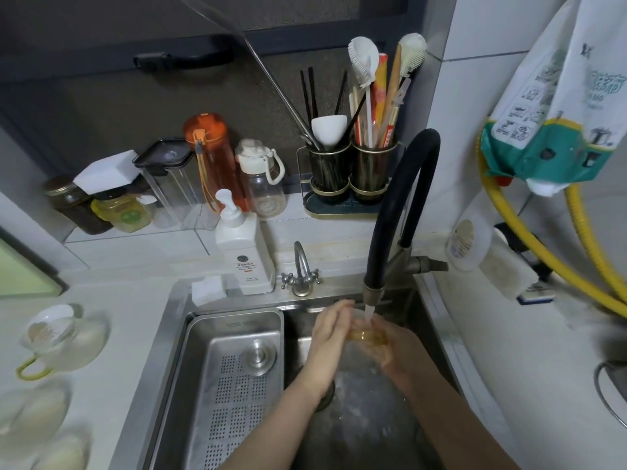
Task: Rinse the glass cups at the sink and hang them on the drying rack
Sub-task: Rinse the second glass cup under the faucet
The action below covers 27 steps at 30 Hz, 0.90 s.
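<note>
Amber glass cup [368, 335] under tap stream [368, 312], over sink [437, 337]. Right hand [393, 347] cradles it, fingers curled round from 4 o'clock. Left hand [330, 325] flat against 9 o'clock side, fingers straight. Cup axis unclear, blurred. More cups [57, 337] wait on worktop [112, 334], 9 o'clock.

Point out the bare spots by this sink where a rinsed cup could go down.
Free: the perforated tray in the sink's left half, apart from its drain plug, and the counter strip between the sink rim and the glass cups. Crowded: the back ledge with bottles and utensil holder.
</note>
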### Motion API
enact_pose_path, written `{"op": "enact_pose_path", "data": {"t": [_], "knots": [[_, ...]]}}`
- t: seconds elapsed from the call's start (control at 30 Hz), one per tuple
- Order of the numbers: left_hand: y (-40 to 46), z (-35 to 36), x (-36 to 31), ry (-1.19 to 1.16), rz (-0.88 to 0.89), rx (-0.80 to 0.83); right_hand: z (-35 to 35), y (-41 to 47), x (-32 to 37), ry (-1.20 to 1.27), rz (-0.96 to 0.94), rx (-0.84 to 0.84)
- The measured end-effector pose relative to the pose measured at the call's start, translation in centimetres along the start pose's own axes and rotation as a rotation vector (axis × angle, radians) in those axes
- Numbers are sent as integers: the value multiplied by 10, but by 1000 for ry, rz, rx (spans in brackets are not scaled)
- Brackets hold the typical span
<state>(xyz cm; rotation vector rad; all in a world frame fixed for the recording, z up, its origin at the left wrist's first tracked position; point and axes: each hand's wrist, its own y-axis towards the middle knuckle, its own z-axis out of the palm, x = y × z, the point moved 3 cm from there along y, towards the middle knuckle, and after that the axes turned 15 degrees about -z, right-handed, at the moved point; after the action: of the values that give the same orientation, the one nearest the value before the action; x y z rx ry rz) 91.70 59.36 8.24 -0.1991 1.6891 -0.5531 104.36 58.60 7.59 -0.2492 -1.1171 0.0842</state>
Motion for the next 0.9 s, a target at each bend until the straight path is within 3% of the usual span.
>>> {"op": "enact_pose_path", "data": {"t": [0.1, 0.2, 0.33, 0.43, 0.5, 0.63, 0.73, 0.8, 0.9], "knots": [[-7, 1, 13, 168, 92, 28, 0, 2, -3, -14, 63, -50], [-8, 2, 5, 38, 109, -131, 12, -5, 2, -45, 59, -95], [0, -1, -2, -198, -235, -98, 26, -22, 9, -467, -170, 116], [2, -6, -2, -261, -385, 26, 21, -26, 1, -474, -120, 258], [3, -2, 2, -264, -311, -6, 16, -21, 6, -400, -118, 206], [-11, 11, 11, -67, 4, -40, 8, -7, 9, -110, -26, -16], [-9, 12, 14, -169, -10, 1, 10, -2, 6, -143, -38, 13], [-2, 13, 16, -276, -116, 32, 12, 0, 11, -245, -68, 76], [2, 14, 12, -346, -215, 52, 15, -9, 19, -520, -83, 307]]}}
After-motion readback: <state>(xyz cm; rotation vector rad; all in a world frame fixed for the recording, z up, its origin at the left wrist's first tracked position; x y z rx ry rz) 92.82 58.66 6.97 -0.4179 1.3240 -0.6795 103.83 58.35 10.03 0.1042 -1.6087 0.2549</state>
